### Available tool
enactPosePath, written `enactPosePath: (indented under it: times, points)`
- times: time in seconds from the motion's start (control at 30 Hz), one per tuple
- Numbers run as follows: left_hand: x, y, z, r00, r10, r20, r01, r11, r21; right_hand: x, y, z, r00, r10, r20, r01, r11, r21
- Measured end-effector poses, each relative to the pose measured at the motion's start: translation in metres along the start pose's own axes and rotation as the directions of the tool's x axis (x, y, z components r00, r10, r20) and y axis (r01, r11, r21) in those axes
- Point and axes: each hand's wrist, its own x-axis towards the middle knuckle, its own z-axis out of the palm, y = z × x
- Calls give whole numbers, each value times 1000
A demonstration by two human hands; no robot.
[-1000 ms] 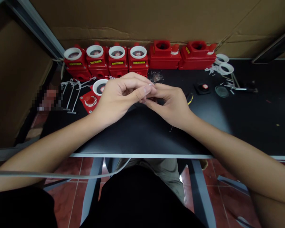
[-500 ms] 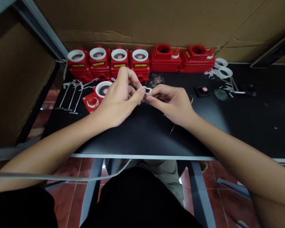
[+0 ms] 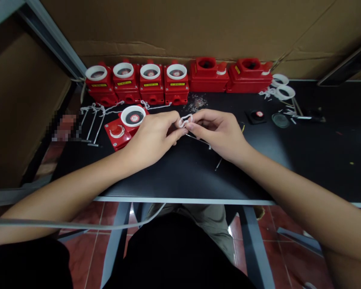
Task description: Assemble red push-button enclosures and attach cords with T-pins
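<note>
Between my two hands a looped white cord (image 3: 185, 119) is pinched above the black table. My left hand (image 3: 159, 132) is closed on its left side, thumb and forefinger together. Fingertips of my right hand (image 3: 218, 130) grip its right side. A thin metal rod (image 3: 198, 139) shows below the fingers; its upper end is hidden, so I cannot tell whether it joins the cord. Left of my left hand lies a red cover (image 3: 118, 136) with a white ring (image 3: 133, 116) around a dark round window.
Red boxes (image 3: 152, 85) line the back by the cardboard wall (image 3: 180, 28). T-shaped metal rods (image 3: 92, 126) with white cord lie left. White rings (image 3: 285, 92), a clear disc (image 3: 279, 120) and a black square piece (image 3: 256, 116) sit right. Debris (image 3: 197, 103) lies behind my hands.
My left hand has lowered, its raised fingers coming down onto the cord. The metal rod below the hands and the cord behind them now show more. My right hand has barely moved.
</note>
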Motion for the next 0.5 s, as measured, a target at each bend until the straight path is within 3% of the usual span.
enactPosePath:
  times: [0.1, 0.33, 0.5]
  points:
    - [1, 1, -3, 999, 53, -11, -53, 999, 9, 1, 0, 0, 1000, 3, 14, -4, 998, 69]
    - [0, 3, -5, 983, 147, 106, -165, 969, 183, 1, -12, -7, 991, 133, 29, -136, 966, 218]
    - [-1, 0, -3, 969, 196, 150, -223, 957, 188, 3, -21, -19, 987, 159, 10, -156, 954, 256]
